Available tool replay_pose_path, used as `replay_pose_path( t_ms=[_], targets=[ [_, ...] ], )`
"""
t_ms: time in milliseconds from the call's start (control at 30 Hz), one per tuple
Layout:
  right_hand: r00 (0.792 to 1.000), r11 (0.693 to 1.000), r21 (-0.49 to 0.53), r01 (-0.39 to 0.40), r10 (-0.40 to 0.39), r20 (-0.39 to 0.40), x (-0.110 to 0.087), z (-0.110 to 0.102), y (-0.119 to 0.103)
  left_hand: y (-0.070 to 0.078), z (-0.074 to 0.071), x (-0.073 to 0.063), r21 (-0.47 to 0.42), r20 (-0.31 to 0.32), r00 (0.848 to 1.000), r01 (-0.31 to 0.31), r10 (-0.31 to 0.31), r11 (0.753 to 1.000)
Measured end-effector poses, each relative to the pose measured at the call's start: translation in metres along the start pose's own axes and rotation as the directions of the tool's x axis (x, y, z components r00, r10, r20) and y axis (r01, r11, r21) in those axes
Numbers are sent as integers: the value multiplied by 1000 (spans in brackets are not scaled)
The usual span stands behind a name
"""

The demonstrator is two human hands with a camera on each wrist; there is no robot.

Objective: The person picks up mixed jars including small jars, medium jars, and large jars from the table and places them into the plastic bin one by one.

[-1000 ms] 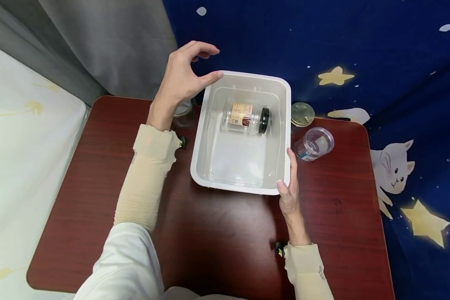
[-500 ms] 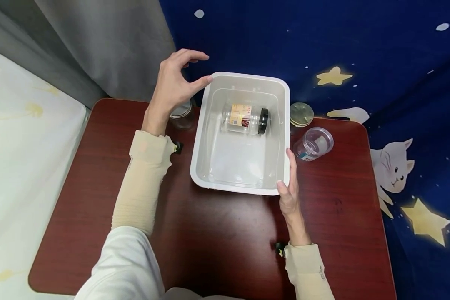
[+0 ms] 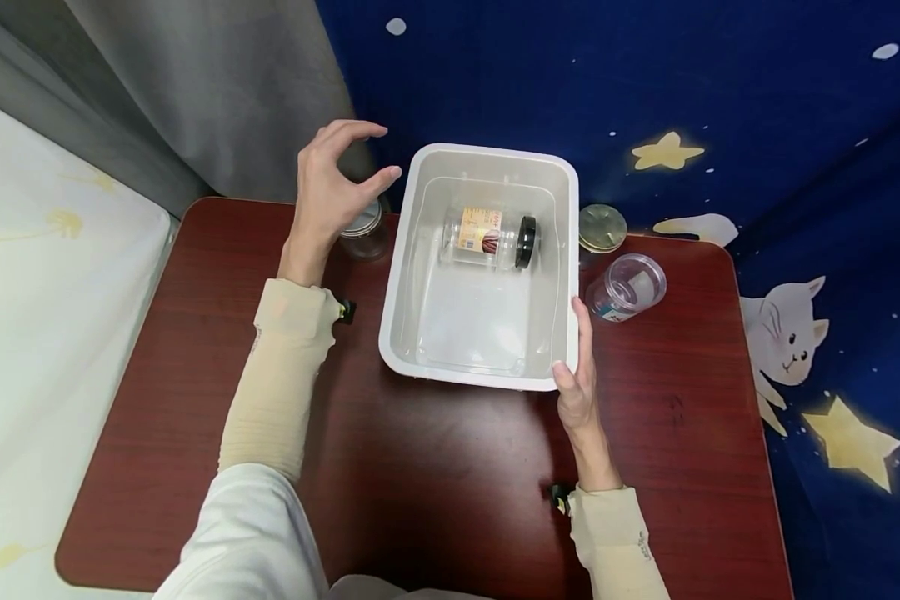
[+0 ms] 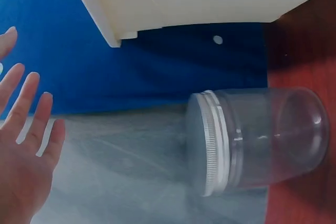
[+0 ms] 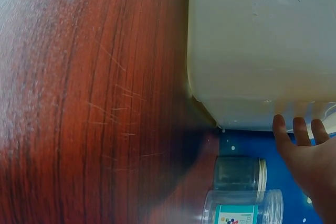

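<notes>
Starry blue curtain (image 3: 495,67) behind a dark red table (image 3: 435,483), white tub (image 3: 472,321) front and center. Black-lidded jar (image 3: 486,237) is lying sideways inside the tub. Right hand (image 3: 581,396) grips the tub's near right corner. Left hand (image 3: 324,187) is just left of the tub, holding nothing, near a silver-lidded jar (image 3: 365,235).

A blue curtain (image 3: 510,67) with a printed cat (image 3: 787,333) and yellow stars (image 3: 667,152) hung behind the reddish-brown table (image 3: 435,475), gray drapery (image 3: 217,83) beside it and a white surface (image 3: 52,333) farther left.
</notes>
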State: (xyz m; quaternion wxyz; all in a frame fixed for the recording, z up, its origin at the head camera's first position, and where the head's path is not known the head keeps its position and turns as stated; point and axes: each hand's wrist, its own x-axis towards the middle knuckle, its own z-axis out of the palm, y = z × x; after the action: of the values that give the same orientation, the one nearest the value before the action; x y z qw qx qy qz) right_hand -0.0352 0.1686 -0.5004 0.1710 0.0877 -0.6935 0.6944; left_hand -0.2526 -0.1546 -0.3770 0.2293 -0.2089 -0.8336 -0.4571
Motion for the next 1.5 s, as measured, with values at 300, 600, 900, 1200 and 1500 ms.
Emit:
replay_pose_path(
  t_ms=[300, 600, 900, 1200, 1500],
  targets=[
    [1000, 1000, -7, 8, -8, 9, 3, 2, 0, -9, -3, -12, -29, -64, 997, 33, -35, 999],
    [1000, 1000, -20, 16, -16, -1, 1, 3, -1, -7, -7, -23, -63, -37, 996, 83, -85, 995],
    [1000, 1000, -16, 16, -16, -6, 1, 3, 0, -41, -3, -36, -7, -81, 991, 105, -105, 994],
    [1000, 1000, -19, 10, -10, -6, 1, 3, 0, -52, -1, -43, -40, -100, 988, 116, -119, 992],
    [1000, 1000, -19, 15, -15, -7, 0, 2, 1, -61, 2, -53, -23, -74, 976, 205, -206, 979]
  ],
)
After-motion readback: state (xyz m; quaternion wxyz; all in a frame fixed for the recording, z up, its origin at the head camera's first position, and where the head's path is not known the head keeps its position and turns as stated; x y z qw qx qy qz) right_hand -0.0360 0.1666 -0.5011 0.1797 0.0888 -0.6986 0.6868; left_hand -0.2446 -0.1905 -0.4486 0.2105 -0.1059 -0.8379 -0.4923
